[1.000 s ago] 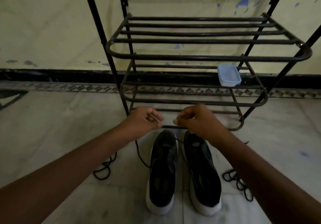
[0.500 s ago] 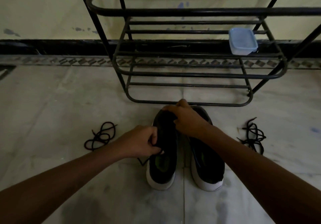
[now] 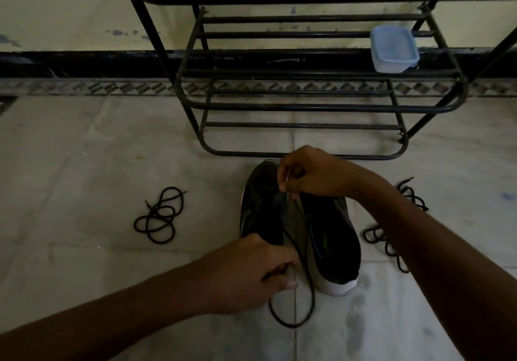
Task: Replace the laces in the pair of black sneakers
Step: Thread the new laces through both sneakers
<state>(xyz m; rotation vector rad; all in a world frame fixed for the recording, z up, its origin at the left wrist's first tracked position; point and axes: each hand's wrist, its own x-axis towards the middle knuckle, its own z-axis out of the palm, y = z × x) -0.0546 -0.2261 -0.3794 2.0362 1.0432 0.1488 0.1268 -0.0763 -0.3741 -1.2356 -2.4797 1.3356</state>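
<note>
Two black sneakers with white soles stand side by side on the floor, toes pointing away: the left sneaker [image 3: 263, 206] and the right sneaker [image 3: 330, 237]. My right hand [image 3: 313, 173] pinches a black lace [image 3: 303, 276] above the toe end of the shoes. The lace runs down between the sneakers and loops on the floor near their heels. My left hand [image 3: 246, 271] covers the left sneaker's heel and grips the same lace lower down.
A loose black lace [image 3: 161, 215] lies coiled on the floor to the left, another loose lace [image 3: 391, 237] to the right, partly behind my right forearm. A black metal shoe rack [image 3: 302, 106] stands just beyond the sneakers, with a blue plastic box [image 3: 394, 50] on it.
My left hand has drawn back toward the heel of the left sneaker. A loop of lace now lies on the floor behind the heels. My right hand stays near the toes, slightly raised.
</note>
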